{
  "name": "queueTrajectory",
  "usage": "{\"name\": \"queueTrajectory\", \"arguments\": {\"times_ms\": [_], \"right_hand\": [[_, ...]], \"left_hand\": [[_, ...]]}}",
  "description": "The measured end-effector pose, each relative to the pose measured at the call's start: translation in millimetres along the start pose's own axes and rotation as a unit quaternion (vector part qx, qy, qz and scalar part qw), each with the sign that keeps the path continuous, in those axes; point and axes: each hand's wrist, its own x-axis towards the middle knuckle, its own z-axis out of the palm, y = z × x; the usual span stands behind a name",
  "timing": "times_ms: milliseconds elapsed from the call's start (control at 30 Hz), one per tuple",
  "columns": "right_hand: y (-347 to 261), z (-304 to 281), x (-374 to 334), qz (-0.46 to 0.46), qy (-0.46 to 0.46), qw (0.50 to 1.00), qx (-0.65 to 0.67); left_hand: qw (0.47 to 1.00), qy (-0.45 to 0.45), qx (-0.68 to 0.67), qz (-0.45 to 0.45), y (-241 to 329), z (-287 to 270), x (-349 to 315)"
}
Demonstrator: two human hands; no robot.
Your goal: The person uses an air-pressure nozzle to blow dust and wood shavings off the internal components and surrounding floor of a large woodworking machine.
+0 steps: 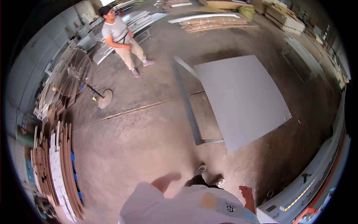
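Right hand [245, 191]: fingers look loosely bent, partly open, not pinching anything I can see. Left hand [172, 177]: motion-blurred, can't tell whether its fingers are spread or together, or whether they touch anything. Hands sit well apart, one each side of the white shirt [179, 205].

Nearest big piece is the flat grey sheet [242, 100], ahead of both hands and apart from them. Its near corner points back toward the wearer, beyond the shoes [201, 170], roughly between the hands across the view. It lies on a metal frame [191, 119] that sticks out past its left edge, leaving a gap with floor showing through.

Edges: sheet's right corner carries a small printed mark. Long grey machine [313, 194] runs along the lower right, near the right hand, yellow strip along it.

Room: concrete floor [123, 145] stretches from the frame left to upright board stacks [61, 171]. Pedestal fan [72, 72] and a co-worker [119, 41] stand far left. Plank pile [220, 24] lies beyond the sheet.
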Motion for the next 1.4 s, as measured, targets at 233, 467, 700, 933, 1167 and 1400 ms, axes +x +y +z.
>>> {"name": "queueTrajectory", "arguments": {"times_ms": [233,467,700,933,1167,1400], "right_hand": [[66,23,-63,-0.116,0.02,0.982,-0.149],[236,73,-152,0.015,0.08,0.996,-0.032],[322,167,-309,0.186,0.303,0.829,0.432],[431,342,-436,0.333,0.44,0.537,0.639],[472,455,-492,0.4,0.435,0.373,0.715],[519,362,-498,0.35,0.473,0.368,0.72]], "left_hand": [[0.95,0.062,0.267,0.149,65,-121,89],[0.983,-0.086,0.037,0.155,163,-64,109],[0.91,-0.229,0.279,0.205,289,64,80],[0.789,-0.311,0.409,0.337,349,217,74],[0.775,-0.374,0.449,0.242,481,389,-15],[0.672,-0.474,0.506,0.259,517,566,-1]]}}
